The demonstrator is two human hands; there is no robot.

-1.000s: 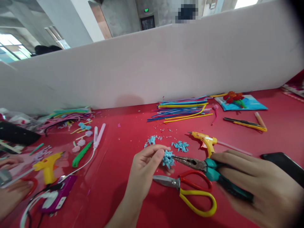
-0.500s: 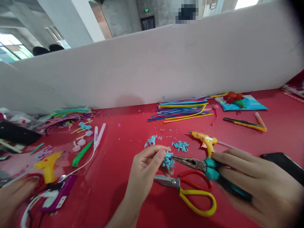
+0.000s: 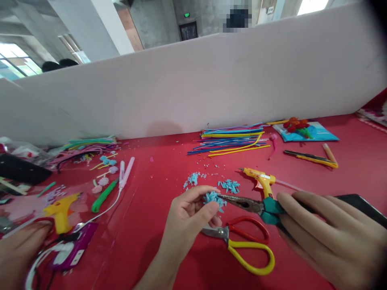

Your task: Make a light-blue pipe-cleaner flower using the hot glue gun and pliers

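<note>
Between the thumb and fingers of my left hand is a blue spiky flower head, made of many short fuzzy pieces. My right hand grips needle-nose pliers with teal handles; their tips touch the right side of the flower head. Whether the tips hold a piece is too small to tell. Just below lie scissors with one red and one yellow handle, blades partly behind my left hand. A small pile of cut blue pieces and blue fluff lie beyond my hands.
A yellow glue gun lies right of the piles, near a dark phone-like object. Pipe cleaners are bundled at the white partition. At left, another person's hand is beside a second glue gun and a purple power strip.
My left fingers have shifted and turned the flower head, so more of it shows. My right hand has rolled slightly with the pliers, whose tips stay at the flower head.
</note>
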